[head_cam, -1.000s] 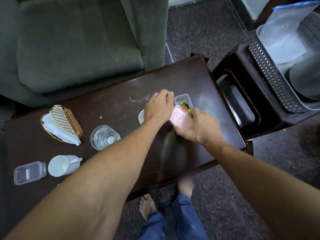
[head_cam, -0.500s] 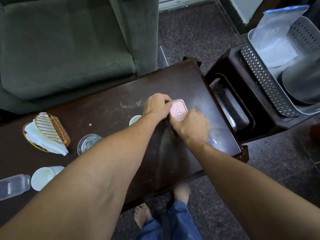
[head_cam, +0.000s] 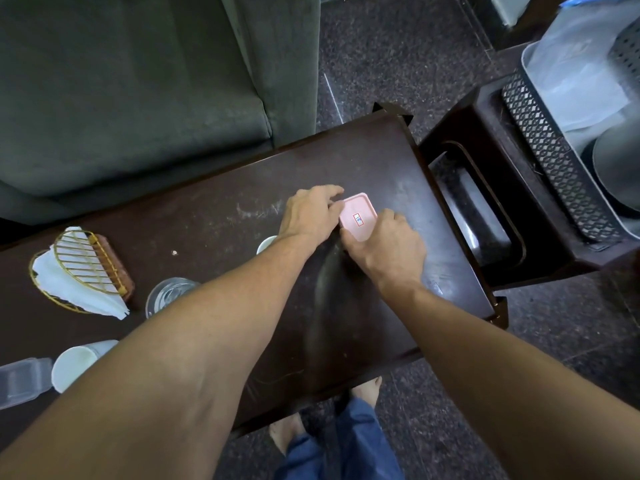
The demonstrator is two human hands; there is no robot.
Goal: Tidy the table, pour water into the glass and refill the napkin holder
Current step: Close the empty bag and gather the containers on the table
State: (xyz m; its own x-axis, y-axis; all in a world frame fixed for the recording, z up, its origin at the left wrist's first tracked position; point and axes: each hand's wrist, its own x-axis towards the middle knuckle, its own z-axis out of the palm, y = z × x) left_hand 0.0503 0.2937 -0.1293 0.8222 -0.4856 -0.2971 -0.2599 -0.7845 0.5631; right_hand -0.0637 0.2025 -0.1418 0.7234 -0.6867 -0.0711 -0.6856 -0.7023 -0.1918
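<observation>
A small container with a pink lid (head_cam: 358, 214) sits on the dark wooden table (head_cam: 214, 216). My left hand (head_cam: 310, 213) grips its left side and my right hand (head_cam: 386, 245) presses on its near right edge, both closed on it. A glass with water (head_cam: 166, 296) stands left of my left forearm. The gold wire napkin holder (head_cam: 83, 268) with white napkins lies at the table's left. A white cup (head_cam: 266, 244) peeks out beneath my left wrist.
A white mug (head_cam: 78, 363) lies on its side beside a clear lidded box (head_cam: 20, 381) at the near left. A green sofa (head_cam: 131, 81) stands behind the table. To the right, a dark stool (head_cam: 485, 209) carries a grey perforated basket (head_cam: 554, 161).
The pink lid went from tilted in my right hand to flat on the small container, covering its contents. Both hands now press on it. The view shifted slightly.
</observation>
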